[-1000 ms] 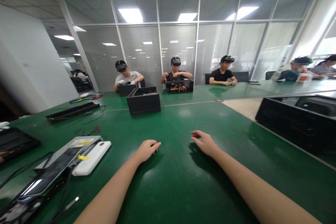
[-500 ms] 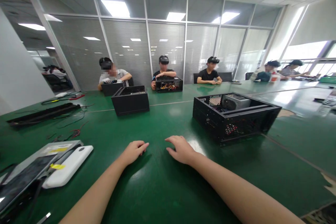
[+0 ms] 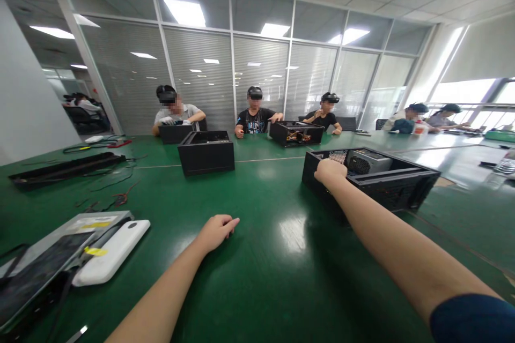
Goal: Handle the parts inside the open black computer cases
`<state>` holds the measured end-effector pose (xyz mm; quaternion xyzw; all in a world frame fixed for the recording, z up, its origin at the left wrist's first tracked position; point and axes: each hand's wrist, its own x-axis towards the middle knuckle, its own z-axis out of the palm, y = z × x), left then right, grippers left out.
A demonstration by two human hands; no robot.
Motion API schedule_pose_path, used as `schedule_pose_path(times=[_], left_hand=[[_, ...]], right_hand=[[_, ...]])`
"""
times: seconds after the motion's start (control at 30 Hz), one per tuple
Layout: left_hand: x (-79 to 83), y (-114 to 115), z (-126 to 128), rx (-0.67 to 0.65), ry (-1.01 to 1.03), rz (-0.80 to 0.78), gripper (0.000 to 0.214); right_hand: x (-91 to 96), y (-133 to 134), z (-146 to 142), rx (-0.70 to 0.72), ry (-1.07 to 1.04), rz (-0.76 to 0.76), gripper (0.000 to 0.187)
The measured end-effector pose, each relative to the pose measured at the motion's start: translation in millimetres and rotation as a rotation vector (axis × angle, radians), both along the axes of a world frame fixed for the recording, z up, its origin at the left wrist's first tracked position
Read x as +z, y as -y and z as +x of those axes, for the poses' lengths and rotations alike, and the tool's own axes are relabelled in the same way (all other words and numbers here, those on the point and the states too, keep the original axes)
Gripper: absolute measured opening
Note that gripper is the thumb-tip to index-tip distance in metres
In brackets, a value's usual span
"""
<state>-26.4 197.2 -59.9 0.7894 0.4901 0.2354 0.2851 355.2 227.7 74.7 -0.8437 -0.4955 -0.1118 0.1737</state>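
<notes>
My right hand [image 3: 331, 171] reaches out to the black computer case [image 3: 388, 193] on the right. It is closed over the case's near left top edge, and the fingertips are hidden behind the rim. A grey power supply unit [image 3: 368, 162] sits inside this open-topped case. My left hand [image 3: 218, 231] rests on or just over the green table [image 3: 257, 289], loosely bent, thumb side out, holding nothing.
Another black case [image 3: 207, 156] stands ahead. Across the table, a person [image 3: 255, 118] touches a further case [image 3: 295, 134], and other people sit nearby. At left lie a white power bank-like block [image 3: 115, 254], metal parts [image 3: 52, 257], loose wires [image 3: 120, 198] and a long black panel [image 3: 66, 169].
My right hand has moved forward and right from the table onto the case's edge. My left hand has stayed nearly still. Across the table, the person's case has shifted right and turned.
</notes>
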Motion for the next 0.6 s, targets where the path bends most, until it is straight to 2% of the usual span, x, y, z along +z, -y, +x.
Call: schedule_pose_path(times=[0.07,0.17,0.27,0.33,0.4,0.47,0.5,0.53,0.6], left_hand=[[-2.2,-5.2,2.0,0.007,0.056,-0.027,0.054],[-5.3,-15.2,5.8,0.072,0.192,-0.094,0.052],[-5.8,-26.0,3.9,0.199,0.390,-0.054,0.047],[0.8,-32.0,-4.7,0.349,0.566,0.009,0.041],[17.6,-35.6,-20.2,0.559,0.783,0.038,0.032],[45.1,-35.8,-40.1,0.731,0.999,0.005,0.022],[61.3,-34.5,-50.1,0.742,1.062,-0.025,0.019],[77.8,-32.6,-58.9,0.682,1.092,-0.073,0.019],[106.8,-27.0,-70.4,0.602,1.108,-0.121,0.018]], right_hand=[[-6.1,-2.8,2.7,-0.010,0.013,-0.040,0.047],[-11.3,10.3,-5.8,-0.008,0.051,-0.062,0.060],[-12.8,50.9,-21.2,0.106,0.158,-0.068,0.071],[-12.3,89.1,-25.6,0.286,0.255,-0.056,0.072],[-10.1,125.9,-18.1,0.536,0.289,-0.041,0.069],[-6.7,151.7,1.0,0.841,0.207,-0.033,0.068],[-5.1,159.0,12.4,0.972,0.125,-0.022,0.068],[-4.2,162.9,23.2,1.071,0.028,-0.004,0.066],[-4.8,163.1,37.2,1.147,-0.155,0.060,0.057]])
